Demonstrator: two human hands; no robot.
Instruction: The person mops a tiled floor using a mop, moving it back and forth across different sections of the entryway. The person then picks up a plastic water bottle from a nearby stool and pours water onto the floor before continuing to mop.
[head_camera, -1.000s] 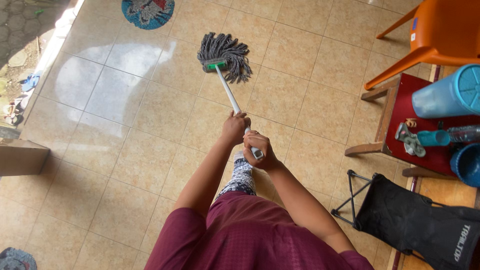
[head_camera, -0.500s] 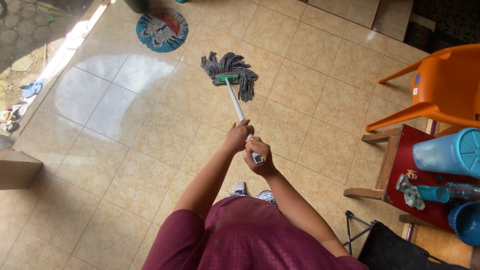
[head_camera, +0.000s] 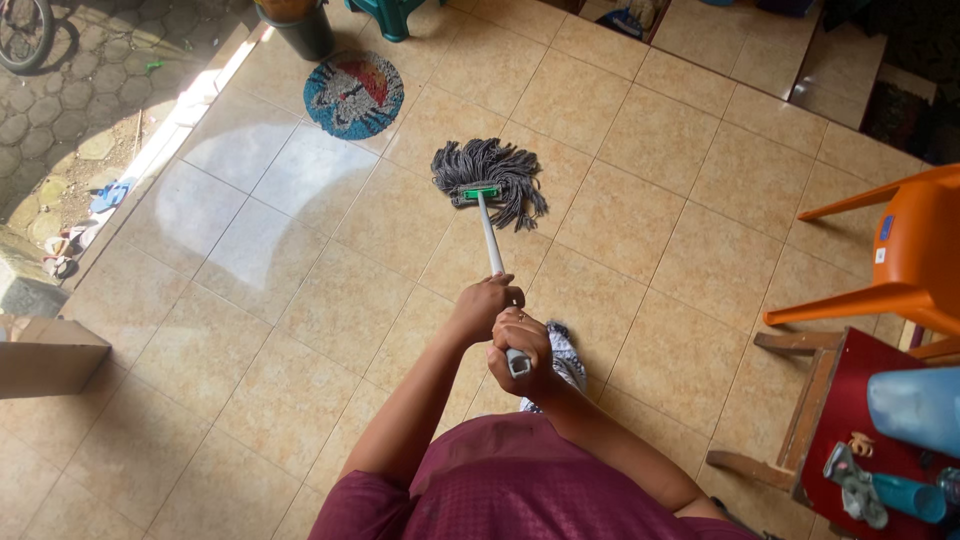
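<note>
Maroon shirt (head_camera: 520, 480) at bottom edge, both bare arms reaching forward from it. Right hand (head_camera: 520, 350) nearest, fist closed around top end of mop handle (head_camera: 492, 245), grey end cap poking out below the knuckles. Left hand (head_camera: 485, 305) just ahead of it, also wrapped tight on the same handle, the two hands touching or nearly so. Patterned black-and-white sock or trouser leg (head_camera: 562, 365) showing just right of the hands, on the tile.

Handle pale grey, slanting up and slightly left from the hands to a green clamp (head_camera: 480, 192). Mop head (head_camera: 492, 175) of dark grey strings, spread flat on beige tiled floor (head_camera: 300, 300), strands fanning mostly right and back of the clamp.

Right side: red-topped wooden table (head_camera: 830, 420) with a light blue container (head_camera: 915, 405), a teal cup (head_camera: 910, 497) lying down and a grey rag-like item (head_camera: 855, 485). Orange plastic chair (head_camera: 900, 260) just beyond the table.

Left edge: corner of a cardboard box (head_camera: 45, 355). Glossy reflection patch on tiles left of the mop.

Farther: round multicoloured mat (head_camera: 352, 92) well apart from mop head, up-left. Dark bucket (head_camera: 300, 25) and green stool legs (head_camera: 395, 15) at top. Paved outdoor ground (head_camera: 80, 90) top left past the doorstep, blue sandal-like item there, unclear.
</note>
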